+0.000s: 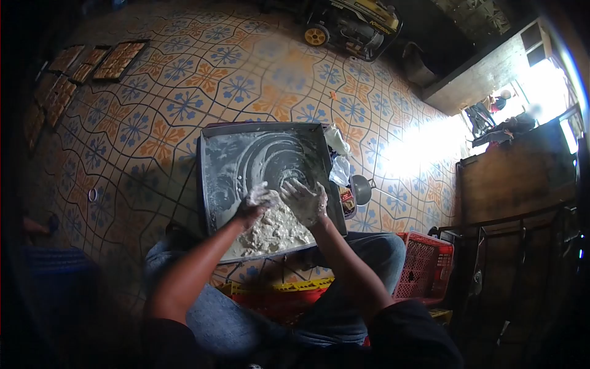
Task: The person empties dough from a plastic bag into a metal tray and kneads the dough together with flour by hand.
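Observation:
A lumpy, wet pale dough (279, 232) lies in the near part of a large dark rectangular tray (230, 154). My left hand (257, 203), smeared with dough, is at the left edge of the mass, its fingers apart and pointing forward; it is slightly blurred. Over the right side of the dough is my right hand (306, 203), coated white, with fingers spread and nothing held. Curved flour streaks mark the tray floor beyond both hands. Whether the palms press on the dough I cannot tell.
Right of the tray are plastic bags (339, 171) and a grey pot (362, 189). A red crate (424, 267) stands by my right knee. A generator (356, 27) is at the back, and several trays of cut pieces (121, 59) lie at the far left on the tiled floor.

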A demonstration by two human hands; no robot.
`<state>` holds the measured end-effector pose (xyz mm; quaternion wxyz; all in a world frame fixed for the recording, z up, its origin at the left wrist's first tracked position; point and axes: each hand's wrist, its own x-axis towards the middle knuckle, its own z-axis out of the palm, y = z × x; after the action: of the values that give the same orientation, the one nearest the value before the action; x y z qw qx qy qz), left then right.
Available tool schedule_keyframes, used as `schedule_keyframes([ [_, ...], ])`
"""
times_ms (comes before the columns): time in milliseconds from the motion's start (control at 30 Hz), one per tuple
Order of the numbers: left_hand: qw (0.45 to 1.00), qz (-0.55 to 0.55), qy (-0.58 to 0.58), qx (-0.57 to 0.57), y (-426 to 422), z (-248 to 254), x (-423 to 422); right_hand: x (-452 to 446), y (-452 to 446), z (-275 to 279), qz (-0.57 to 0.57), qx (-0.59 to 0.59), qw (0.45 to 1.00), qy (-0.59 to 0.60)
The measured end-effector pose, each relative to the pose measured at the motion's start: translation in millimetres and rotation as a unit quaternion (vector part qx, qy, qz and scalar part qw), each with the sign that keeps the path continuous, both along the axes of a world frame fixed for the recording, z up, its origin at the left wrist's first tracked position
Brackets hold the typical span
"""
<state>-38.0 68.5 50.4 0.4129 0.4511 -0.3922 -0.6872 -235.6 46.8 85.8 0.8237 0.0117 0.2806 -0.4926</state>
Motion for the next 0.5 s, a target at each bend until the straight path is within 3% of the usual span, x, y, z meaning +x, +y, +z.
schedule_keyframes([
  [100,0.997,-0.007,0.062,0.036,21,6,-24,21,14,-5,0.002,-0.025,0.999,-0.041],
  [200,0.993,-0.064,-0.035,0.094,27,-84,-39,44,24,-2,0.02,-0.024,0.997,-0.077],
  [233,0.991,-0.054,-0.042,0.112,31,-20,-36,52,26,-1,0.025,-0.035,0.995,-0.085],
  [267,0.991,-0.05,-0.006,0.125,26,-6,-34,59,29,0,0.027,-0.054,0.994,-0.088],
  [333,0.985,-0.043,0.067,0.151,21,8,-31,68,32,-1,0.024,-0.091,0.991,-0.091],
  [500,0.994,0.033,-0.015,0.102,16,18,-27,73,42,20,0.0,-0.085,0.991,-0.105],
])
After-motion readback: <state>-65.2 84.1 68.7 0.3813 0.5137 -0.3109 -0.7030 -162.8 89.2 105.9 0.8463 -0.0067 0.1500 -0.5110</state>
